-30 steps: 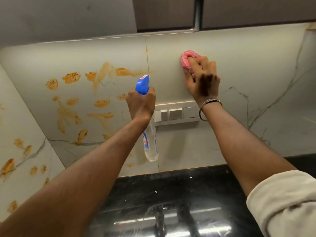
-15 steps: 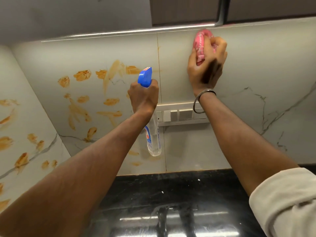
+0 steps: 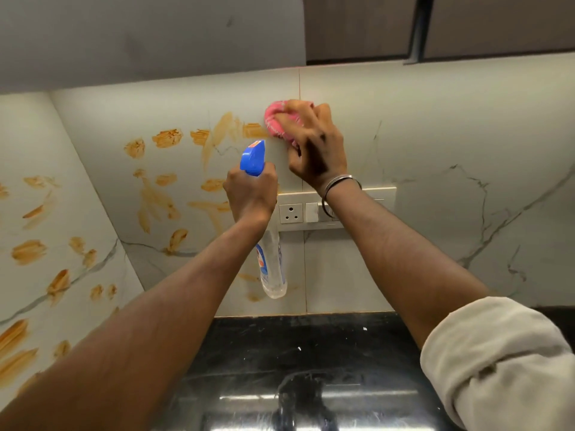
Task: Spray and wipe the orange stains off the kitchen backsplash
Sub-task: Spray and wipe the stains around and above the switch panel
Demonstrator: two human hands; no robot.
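Orange stains (image 3: 166, 138) are smeared over the left half of the pale marble backsplash (image 3: 435, 126) and on the left side wall (image 3: 28, 251). My right hand (image 3: 314, 147) presses a bunched pink cloth (image 3: 275, 121) against the backsplash at the right end of the top row of stains. My left hand (image 3: 250, 194) grips the neck of a clear spray bottle (image 3: 272, 262) with a blue trigger head (image 3: 252, 158), held upright just in front of the wall, nozzle pointing up toward the cloth.
A white socket and switch panel (image 3: 291, 213) sits on the backsplash right behind both wrists. Dark cabinets (image 3: 357, 26) hang overhead. A glossy black countertop (image 3: 280, 343) runs below, meeting the wall at its far edge. A metal bangle (image 3: 340, 181) circles my right wrist.
My right hand has swept the pink cloth down and to the left, from high on the clean tile to the edge of the top stains. The left hand and bottle stayed roughly in place.
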